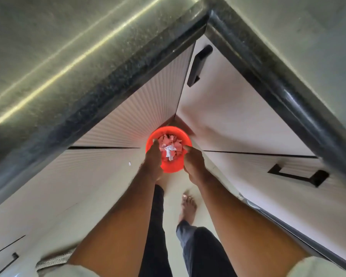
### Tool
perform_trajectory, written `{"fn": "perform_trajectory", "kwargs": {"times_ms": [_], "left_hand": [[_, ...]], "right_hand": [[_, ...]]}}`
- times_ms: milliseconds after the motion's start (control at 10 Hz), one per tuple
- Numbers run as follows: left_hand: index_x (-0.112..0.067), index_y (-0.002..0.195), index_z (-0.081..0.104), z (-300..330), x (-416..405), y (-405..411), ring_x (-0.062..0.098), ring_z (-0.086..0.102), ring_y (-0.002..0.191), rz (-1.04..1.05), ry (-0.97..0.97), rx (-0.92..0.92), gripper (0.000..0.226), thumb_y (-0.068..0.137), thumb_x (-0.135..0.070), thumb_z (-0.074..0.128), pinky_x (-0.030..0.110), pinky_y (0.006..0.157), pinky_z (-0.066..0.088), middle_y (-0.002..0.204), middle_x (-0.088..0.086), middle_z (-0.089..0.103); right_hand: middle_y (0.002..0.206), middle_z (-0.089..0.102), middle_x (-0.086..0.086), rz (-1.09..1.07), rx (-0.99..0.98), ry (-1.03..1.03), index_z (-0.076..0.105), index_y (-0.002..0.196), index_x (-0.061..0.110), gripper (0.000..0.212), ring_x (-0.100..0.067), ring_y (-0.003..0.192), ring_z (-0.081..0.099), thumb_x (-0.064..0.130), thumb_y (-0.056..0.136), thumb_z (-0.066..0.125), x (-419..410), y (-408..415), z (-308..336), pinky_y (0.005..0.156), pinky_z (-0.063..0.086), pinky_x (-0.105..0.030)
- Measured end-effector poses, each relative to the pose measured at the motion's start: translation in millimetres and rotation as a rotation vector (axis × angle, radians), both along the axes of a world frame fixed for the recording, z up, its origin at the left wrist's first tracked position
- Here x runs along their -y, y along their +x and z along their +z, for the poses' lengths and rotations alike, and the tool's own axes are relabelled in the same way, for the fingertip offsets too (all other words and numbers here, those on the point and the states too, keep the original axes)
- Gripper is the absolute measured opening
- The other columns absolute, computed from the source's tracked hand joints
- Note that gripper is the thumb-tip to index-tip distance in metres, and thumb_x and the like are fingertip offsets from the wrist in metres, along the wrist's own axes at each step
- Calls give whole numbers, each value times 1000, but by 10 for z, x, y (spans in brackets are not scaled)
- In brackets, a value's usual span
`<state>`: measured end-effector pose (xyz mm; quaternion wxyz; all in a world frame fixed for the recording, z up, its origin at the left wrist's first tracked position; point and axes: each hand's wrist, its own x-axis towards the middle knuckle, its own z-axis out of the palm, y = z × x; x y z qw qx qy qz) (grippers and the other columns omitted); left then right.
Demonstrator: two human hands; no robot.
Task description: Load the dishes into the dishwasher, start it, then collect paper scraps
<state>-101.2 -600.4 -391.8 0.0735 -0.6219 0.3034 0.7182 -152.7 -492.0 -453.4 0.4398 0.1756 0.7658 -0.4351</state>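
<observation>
While held mouth-up: one round red plastic bowl [169, 148] of torn paper scraps [170, 149], gripped by left hand [152, 162] and right hand [194, 164], fingers clamped on rim.

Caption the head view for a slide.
Both hands hold a red bowl of paper scraps low in a cabinet corner.

Cabinet fronts [140, 108] and countertop edge [100, 76] wall the corner; floor [174, 198] below lies open.

A single wide-angle view from the person's head, looking steeply down into an inside corner of the countertop [112, 80]. Cabinet fronts [238, 116] fan out below it. The forearms rise from the bottom edge, close to the lens; the floor [174, 198] lies far below at centre.
</observation>
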Motion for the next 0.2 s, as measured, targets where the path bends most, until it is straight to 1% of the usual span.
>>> {"fn": "perform_trajectory", "kwargs": {"times_ms": [100, 200], "left_hand": [[-17, 144, 49, 208, 42, 42, 26, 43, 137, -37, -9, 49, 49, 106, -47, 37, 45, 110, 33, 149, 5, 48], [-18, 122, 59, 406, 79, 107, 24, 62, 114, -144, -32, 25, 32, 106, -38, 40, 36, 82, 44, 125, 6, 63]], "right_hand": [[81, 56, 13, 26, -24, 35, 74, 93, 36, 37, -4, 65, 41, 27, 72, 44, -58, 17, 189, 55, 31, -19], [117, 70, 0, 134, -91, 58, 73, 115, 28, 49, -17, 94, 60, 16, 79, 42, -43, 9, 698, 82, 49, -29]]}}
